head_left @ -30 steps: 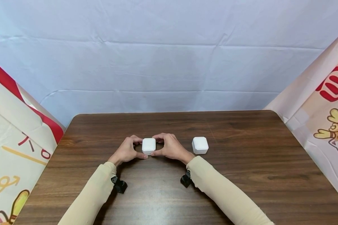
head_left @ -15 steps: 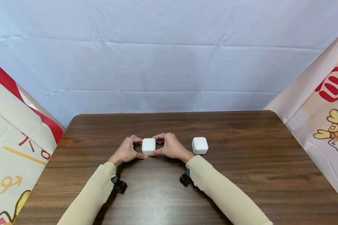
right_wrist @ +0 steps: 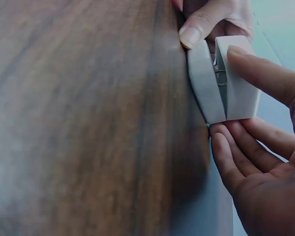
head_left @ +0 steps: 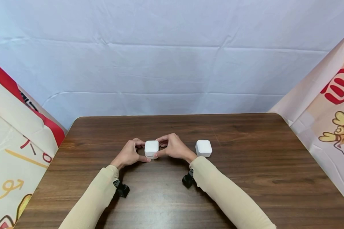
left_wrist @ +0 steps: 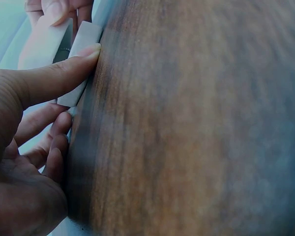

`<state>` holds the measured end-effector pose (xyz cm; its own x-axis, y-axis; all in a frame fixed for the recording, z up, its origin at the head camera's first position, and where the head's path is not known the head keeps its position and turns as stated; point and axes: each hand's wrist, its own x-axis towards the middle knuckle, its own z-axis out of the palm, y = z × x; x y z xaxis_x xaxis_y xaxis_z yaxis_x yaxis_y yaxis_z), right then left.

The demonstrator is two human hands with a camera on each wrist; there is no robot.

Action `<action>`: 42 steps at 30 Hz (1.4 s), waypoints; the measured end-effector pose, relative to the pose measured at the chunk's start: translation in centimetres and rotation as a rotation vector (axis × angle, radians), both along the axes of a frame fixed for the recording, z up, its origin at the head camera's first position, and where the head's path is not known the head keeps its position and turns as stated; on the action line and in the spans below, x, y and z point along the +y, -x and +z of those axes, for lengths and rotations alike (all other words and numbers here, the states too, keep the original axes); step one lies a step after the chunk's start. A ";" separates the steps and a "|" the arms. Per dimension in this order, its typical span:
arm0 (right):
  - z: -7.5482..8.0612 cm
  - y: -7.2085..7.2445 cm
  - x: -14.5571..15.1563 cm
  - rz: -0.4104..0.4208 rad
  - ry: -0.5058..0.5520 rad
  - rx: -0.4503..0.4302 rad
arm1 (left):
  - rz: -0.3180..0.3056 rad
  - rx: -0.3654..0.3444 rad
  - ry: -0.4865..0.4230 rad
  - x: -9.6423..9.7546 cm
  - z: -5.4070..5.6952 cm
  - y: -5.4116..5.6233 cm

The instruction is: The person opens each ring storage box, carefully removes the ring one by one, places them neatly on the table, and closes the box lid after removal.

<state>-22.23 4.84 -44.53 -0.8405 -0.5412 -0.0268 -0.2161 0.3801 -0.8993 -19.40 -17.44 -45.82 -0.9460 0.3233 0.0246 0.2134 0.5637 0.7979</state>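
Note:
A small white box with rounded corners [head_left: 151,146] sits on the wooden table [head_left: 246,178] between both hands, its lid tilted up from the base. My left hand [head_left: 129,153] pinches the base [left_wrist: 86,35] between thumb and fingers from the left side. From the right, my right hand [head_left: 175,147] grips the lid [right_wrist: 242,96], thumb on the near face and fingers behind. A wedge-shaped gap shows between lid and base in both wrist views. Inside it, a thin silvery curved item [right_wrist: 221,77] is partly visible; most of the interior is hidden.
A second white box [head_left: 203,148], seemingly alike and closed, stands on the table to the right, near the right wrist. A pale cloth backdrop [head_left: 172,63] hangs behind the table's far edge. Printed cloths [head_left: 332,127] flank both sides.
My right hand has risen slightly with the lid, and a gap line has appeared on the box's near side. My left hand and the second box stay in place.

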 end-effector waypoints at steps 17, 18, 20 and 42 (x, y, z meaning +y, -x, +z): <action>2.9 -0.5 0.1 0.031 0.098 -0.175 | -0.007 -0.002 -0.016 0.0 0.1 0.0; 3.1 -0.6 0.1 0.031 0.101 -0.179 | -0.006 -0.003 -0.015 0.0 0.1 0.0; 3.1 -0.5 0.1 0.030 0.110 -0.188 | -0.005 -0.005 -0.015 0.0 0.1 0.0; 1.5 1.5 0.0 0.006 0.100 -0.290 | 0.002 -0.008 -0.027 0.0 -0.1 0.0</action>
<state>-23.70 4.81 -43.08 -0.8024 -0.5582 -0.2111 0.0526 0.2861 -0.9568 -19.39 -17.42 -45.89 -0.9467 0.3210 0.0254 0.2058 0.5423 0.8146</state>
